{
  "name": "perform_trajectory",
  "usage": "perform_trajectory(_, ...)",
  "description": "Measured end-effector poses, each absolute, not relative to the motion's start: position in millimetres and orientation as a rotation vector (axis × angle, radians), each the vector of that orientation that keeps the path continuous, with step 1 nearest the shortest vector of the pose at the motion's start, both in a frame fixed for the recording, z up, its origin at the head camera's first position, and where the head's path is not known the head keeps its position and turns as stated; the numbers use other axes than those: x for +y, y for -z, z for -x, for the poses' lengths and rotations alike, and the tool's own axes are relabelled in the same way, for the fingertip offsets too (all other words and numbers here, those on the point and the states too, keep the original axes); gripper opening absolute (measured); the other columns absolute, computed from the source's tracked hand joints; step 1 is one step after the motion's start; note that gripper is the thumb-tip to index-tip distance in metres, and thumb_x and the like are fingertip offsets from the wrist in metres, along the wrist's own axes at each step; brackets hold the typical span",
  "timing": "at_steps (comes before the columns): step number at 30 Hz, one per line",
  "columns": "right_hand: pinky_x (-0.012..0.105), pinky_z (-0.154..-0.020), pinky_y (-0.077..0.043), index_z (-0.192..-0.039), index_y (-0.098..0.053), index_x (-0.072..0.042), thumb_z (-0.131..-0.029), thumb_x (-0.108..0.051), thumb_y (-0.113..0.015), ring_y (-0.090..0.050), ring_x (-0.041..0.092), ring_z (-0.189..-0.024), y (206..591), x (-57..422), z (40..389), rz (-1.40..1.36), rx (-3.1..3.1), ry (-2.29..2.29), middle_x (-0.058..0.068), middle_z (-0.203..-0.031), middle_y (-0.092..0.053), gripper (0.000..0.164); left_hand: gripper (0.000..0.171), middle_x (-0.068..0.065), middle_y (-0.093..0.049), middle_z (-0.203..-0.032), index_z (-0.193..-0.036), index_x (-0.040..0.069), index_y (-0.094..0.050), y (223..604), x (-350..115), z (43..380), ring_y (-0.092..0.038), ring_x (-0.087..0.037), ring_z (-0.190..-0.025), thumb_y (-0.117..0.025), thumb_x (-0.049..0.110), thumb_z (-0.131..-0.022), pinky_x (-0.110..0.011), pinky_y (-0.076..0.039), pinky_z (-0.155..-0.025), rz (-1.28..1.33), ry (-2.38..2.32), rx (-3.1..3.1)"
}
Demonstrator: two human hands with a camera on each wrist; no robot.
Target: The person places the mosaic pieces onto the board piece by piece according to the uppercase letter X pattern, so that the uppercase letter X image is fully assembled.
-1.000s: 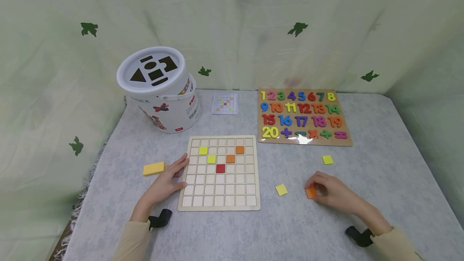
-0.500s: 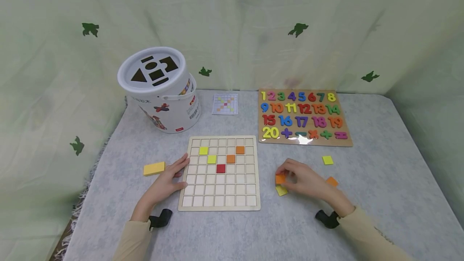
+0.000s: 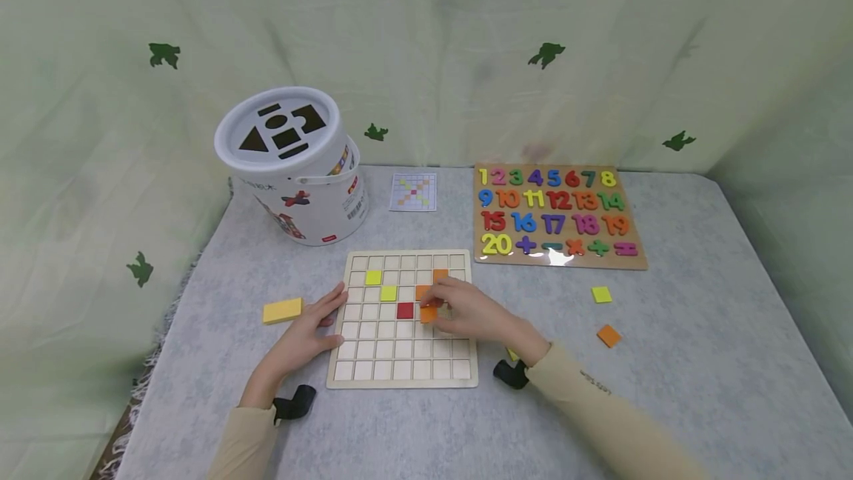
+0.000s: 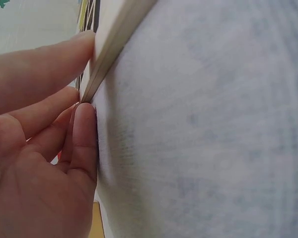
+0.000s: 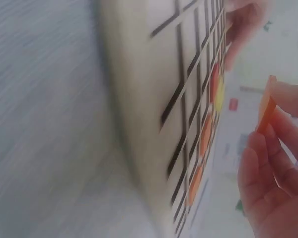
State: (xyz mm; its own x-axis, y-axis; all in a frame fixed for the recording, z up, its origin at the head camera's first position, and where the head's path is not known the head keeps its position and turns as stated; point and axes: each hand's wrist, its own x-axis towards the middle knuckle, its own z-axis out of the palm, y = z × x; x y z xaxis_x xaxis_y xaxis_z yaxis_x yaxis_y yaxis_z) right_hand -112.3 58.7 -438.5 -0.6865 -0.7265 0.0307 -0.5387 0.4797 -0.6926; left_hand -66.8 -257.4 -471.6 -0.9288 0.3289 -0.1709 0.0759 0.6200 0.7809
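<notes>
My left hand (image 3: 309, 332) rests at the left edge of a wooden grid board (image 3: 403, 375), its thumb and fingertips touching that edge. In the left wrist view the thumb (image 4: 54, 62) lies against the board's rim. Between thumb and fingers my right hand (image 3: 469, 310) pinches an orange square tile (image 3: 428, 315), also visible in the right wrist view (image 5: 266, 111). It is above the board, right of the red tile (image 3: 405, 310). Two yellow tiles (image 3: 389, 293) and two orange tiles (image 3: 440, 274) sit in the grid; the hand partly covers the lower orange one.
Right of the board lie a yellow tile (image 3: 602, 295), an orange tile (image 3: 609, 335) and another yellow one (image 3: 512, 355), mostly hidden by the right wrist. A yellow block (image 3: 283, 310), white bucket (image 3: 313, 210), pattern card (image 3: 413, 192) and number board (image 3: 561, 217) stand around.
From the loose tiles, my right hand has moved left with an orange tile, passing over a yellow tile and reaching the board. Another orange tile came into sight behind it. My left hand stays put.
</notes>
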Motion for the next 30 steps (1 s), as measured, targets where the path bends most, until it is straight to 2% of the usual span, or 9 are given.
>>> perform_trajectory(5,0.02,-0.082,-0.047,-0.107,-0.067,-0.007,-0.087,-0.01,-0.067,-0.056,0.01,-0.091,439.1,28.8,114.8,1.185,2.442,0.973,-0.003,-0.1,-0.058,0.02,0.075,-0.01,-0.015,-0.158,-0.147,-0.003,-0.03,471.4,-256.4,66.9,-0.02,-0.031,-0.141,-0.067,-0.008,-0.082,-0.045,-0.038,-0.102,-0.325,-1.209,2.554)
perform_trajectory(13,0.014,-0.073,-0.044,-0.105,-0.068,-0.009,-0.088,-0.014,-0.068,-0.051,0.007,-0.082,447.1,-2.1,113.4,1.202,2.462,0.869,-0.004,-0.098,-0.057,0.017,0.074,-0.01,-0.015,-0.158,-0.147,-0.002,-0.031,471.3,-257.8,66.3,-0.022,-0.031,-0.14,-0.067,-0.007,-0.083,-0.046,-0.038,-0.102,-0.324,-1.215,2.552)
perform_trajectory(22,0.015,-0.068,-0.042,-0.098,-0.067,-0.013,-0.084,-0.014,-0.072,-0.048,0.007,-0.079,455.4,-17.8,111.1,1.226,2.529,0.702,-0.005,-0.092,-0.057,0.015,0.074,-0.01,-0.015,-0.158,-0.148,-0.002,-0.031,471.0,-258.9,65.7,-0.022,-0.032,-0.139,-0.067,-0.006,-0.084,-0.046,-0.037,-0.102,-0.331,-1.224,2.544)
perform_trajectory(30,0.016,-0.067,-0.042,-0.099,-0.064,-0.013,-0.085,-0.016,-0.072,-0.047,0.007,-0.078,453.3,-15.8,108.8,1.169,2.5,0.742,-0.006,-0.092,-0.054,0.016,0.074,-0.011,-0.015,-0.158,-0.147,-0.003,-0.031,470.4,-258.1,65.7,-0.022,-0.032,-0.14,-0.067,-0.007,-0.083,-0.047,-0.038,-0.102,-0.328,-1.226,2.548)
